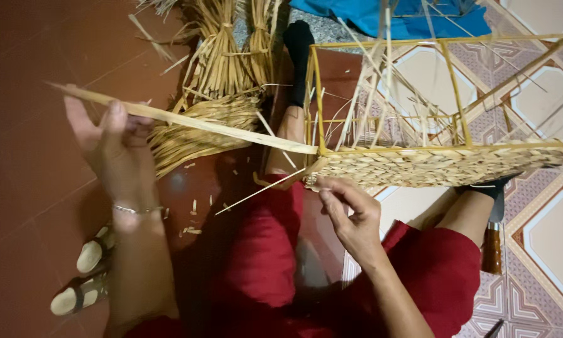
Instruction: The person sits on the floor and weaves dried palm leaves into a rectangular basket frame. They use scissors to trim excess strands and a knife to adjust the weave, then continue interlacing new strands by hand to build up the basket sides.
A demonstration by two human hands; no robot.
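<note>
My left hand [115, 147] grips a long flat straw strip [187, 120] that runs rightward to the corner of a yellow wire frame [455, 87]. The frame rests across my legs, and its near side is covered with woven straw braid [444, 164]. My right hand [350, 216] pinches the braid's left end at the frame's corner. A thin loose strand [259, 191] sticks out leftward from that spot.
Tied bundles of dry straw [222, 56] lie on the red tile floor ahead of my left hand. A pair of sandals [84, 275] sits at lower left. Blue cloth [388, 15] lies at the top. A wooden handle [491, 247] lies by my right leg on patterned tiles.
</note>
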